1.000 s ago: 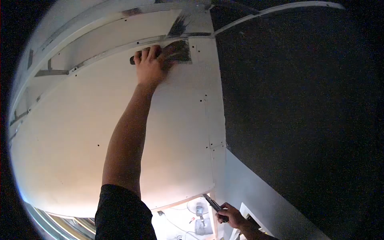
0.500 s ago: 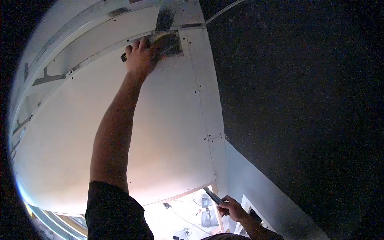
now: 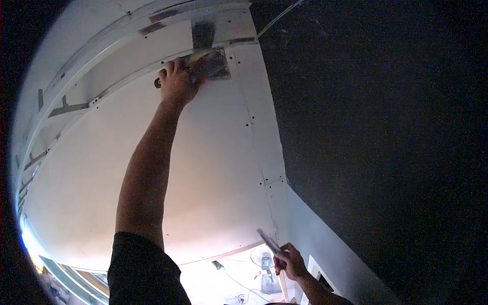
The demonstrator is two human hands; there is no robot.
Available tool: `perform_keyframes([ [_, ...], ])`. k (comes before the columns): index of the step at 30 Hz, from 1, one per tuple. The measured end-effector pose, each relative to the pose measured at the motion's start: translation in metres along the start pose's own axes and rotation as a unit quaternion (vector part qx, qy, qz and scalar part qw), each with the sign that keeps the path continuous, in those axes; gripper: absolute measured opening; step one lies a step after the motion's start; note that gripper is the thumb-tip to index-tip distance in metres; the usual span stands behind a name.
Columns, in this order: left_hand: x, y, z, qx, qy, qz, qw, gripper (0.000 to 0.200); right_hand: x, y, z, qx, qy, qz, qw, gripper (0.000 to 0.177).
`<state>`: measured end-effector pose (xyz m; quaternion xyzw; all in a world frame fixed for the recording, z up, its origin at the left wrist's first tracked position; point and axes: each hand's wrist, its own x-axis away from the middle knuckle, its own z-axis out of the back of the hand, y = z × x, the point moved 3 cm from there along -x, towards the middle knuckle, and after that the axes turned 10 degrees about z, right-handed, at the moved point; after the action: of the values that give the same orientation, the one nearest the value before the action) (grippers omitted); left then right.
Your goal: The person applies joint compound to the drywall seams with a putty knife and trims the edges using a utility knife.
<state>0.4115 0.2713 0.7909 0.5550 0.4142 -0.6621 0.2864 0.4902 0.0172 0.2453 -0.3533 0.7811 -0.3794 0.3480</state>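
Note:
My left hand [image 3: 179,84] reaches up to the pale ceiling panel [image 3: 203,152], closed around what looks like a putty knife. The dark handle end of the putty knife [image 3: 157,83] pokes out left of my fingers. Right of the hand, a dark grey patch [image 3: 221,66] lies at the panel seam; blade and patch are hard to separate. Lower down, my right hand [image 3: 290,262] grips a narrow, flat grey tool [image 3: 268,241], tilted up and to the left. Blur hides its exact kind.
A dark surface [image 3: 376,127] borders the panel on the right. Screw dots and a seam [image 3: 252,134] run along that edge. A curved ledge [image 3: 76,84] with dark strips sweeps along the left. Below are a fan [image 3: 264,260], a cable [image 3: 236,282] and bright light.
My left hand sits slightly lower in view, along with the ceiling. The tool in my right hand has swung up a little and is now blurred.

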Motion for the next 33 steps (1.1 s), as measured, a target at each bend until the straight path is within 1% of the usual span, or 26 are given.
perform_keyframes([
  [1, -0.001, -0.002, -0.002, -0.016, 0.002, 0.006, 1.0, 0.058, -0.012, -0.006, -0.007, -0.026, 0.011, 0.053, 0.998, 0.02],
  [2, 0.001, 0.0, 0.002, -0.016, 0.003, 0.006, 1.0, 0.058, -0.021, -0.029, -0.023, 0.026, 0.028, 0.104, 0.994, 0.021],
  [3, 0.002, 0.003, 0.01, -0.01, 0.006, 0.003, 1.0, 0.059, -0.041, -0.032, -0.022, 0.056, 0.017, 0.189, 0.98, 0.023],
  [4, 0.003, 0.003, 0.014, -0.002, 0.008, 0.0, 1.0, 0.059, -0.049, -0.065, -0.042, 0.067, -0.006, 0.249, 0.966, 0.023],
  [5, 0.002, 0.002, 0.013, -0.004, 0.009, 0.0, 1.0, 0.059, -0.065, -0.089, -0.053, 0.137, 0.0, 0.299, 0.944, 0.025],
  [6, 0.001, 0.002, 0.013, 0.004, 0.006, 0.003, 1.0, 0.059, -0.073, -0.114, -0.066, 0.109, 0.005, 0.317, 0.942, 0.028],
  [7, 0.0, 0.004, 0.013, 0.011, 0.003, 0.005, 1.0, 0.059, -0.081, -0.143, -0.084, 0.039, -0.023, 0.376, 0.925, 0.031],
  [8, 0.0, 0.008, 0.019, 0.009, 0.003, 0.002, 1.0, 0.059, -0.09, -0.169, -0.095, 0.059, -0.038, 0.405, 0.912, 0.038],
  [9, 0.0, 0.012, 0.021, 0.002, -0.012, 0.008, 1.0, 0.059, -0.104, -0.194, -0.102, 0.071, -0.05, 0.437, 0.895, 0.048],
  [10, 0.0, 0.013, 0.023, 0.005, -0.022, 0.014, 1.0, 0.06, -0.122, -0.21, -0.111, 0.099, -0.05, 0.475, 0.873, 0.048],
  [11, 0.0, 0.014, 0.022, 0.006, -0.022, 0.012, 1.0, 0.06, -0.141, -0.221, -0.118, 0.078, -0.064, 0.505, 0.857, 0.05],
  [13, 0.001, 0.013, 0.02, 0.002, -0.007, 0.009, 1.0, 0.06, -0.173, -0.244, -0.13, 0.126, -0.046, 0.532, 0.836, 0.05],
  [14, 0.001, 0.013, 0.018, 0.004, -0.007, 0.009, 1.0, 0.06, -0.189, -0.254, -0.136, 0.127, -0.045, 0.532, 0.836, 0.05],
  [16, 0.001, 0.012, 0.019, 0.017, -0.009, 0.014, 1.0, 0.061, -0.218, -0.274, -0.143, 0.249, 0.008, 0.56, 0.79, 0.049],
  [17, 0.0, 0.012, 0.021, 0.018, -0.008, 0.014, 1.0, 0.061, -0.231, -0.283, -0.146, 0.249, 0.009, 0.561, 0.789, 0.049],
  [19, -0.001, 0.013, 0.024, 0.016, -0.051, 0.024, 0.998, 0.061, -0.254, -0.299, -0.149, 0.304, 0.032, 0.559, 0.771, 0.049],
  [20, -0.001, 0.014, 0.025, 0.017, -0.049, 0.023, 0.998, 0.061, -0.268, -0.304, -0.149, 0.304, 0.033, 0.56, 0.77, 0.049],
  [22, 0.001, 0.015, 0.028, 0.024, -0.044, 0.017, 0.999, 0.06, -0.282, -0.315, -0.151, 0.284, 0.072, 0.667, 0.685, 0.048],
  [23, 0.001, 0.014, 0.026, 0.024, -0.042, 0.017, 0.999, 0.06, -0.284, -0.319, -0.152, 0.284, 0.072, 0.668, 0.684, 0.048],
  [25, 0.001, 0.013, 0.023, 0.016, -0.027, 0.015, 0.999, 0.06, -0.285, -0.325, -0.156, 0.328, 0.112, 0.687, 0.638, 0.048],
  [26, 0.0, 0.013, 0.023, 0.015, -0.024, 0.014, 0.999, 0.06, -0.286, -0.327, -0.16, 0.327, 0.113, 0.689, 0.637, 0.048],
  [28, 0.0, 0.013, 0.024, 0.025, -0.031, 0.017, 0.999, 0.061, -0.283, -0.331, -0.165, 0.302, 0.145, 0.692, 0.639, 0.048],
  [32, 0.001, 0.013, 0.025, 0.023, -0.035, 0.015, 0.999, 0.061, -0.288, -0.326, -0.165, 0.285, 0.113, 0.701, 0.644, 0.05],
  [33, 0.0, 0.013, 0.025, 0.019, -0.041, 0.013, 0.999, 0.062, -0.3, -0.32, -0.16, 0.28, 0.151, 0.699, 0.641, 0.048],
])
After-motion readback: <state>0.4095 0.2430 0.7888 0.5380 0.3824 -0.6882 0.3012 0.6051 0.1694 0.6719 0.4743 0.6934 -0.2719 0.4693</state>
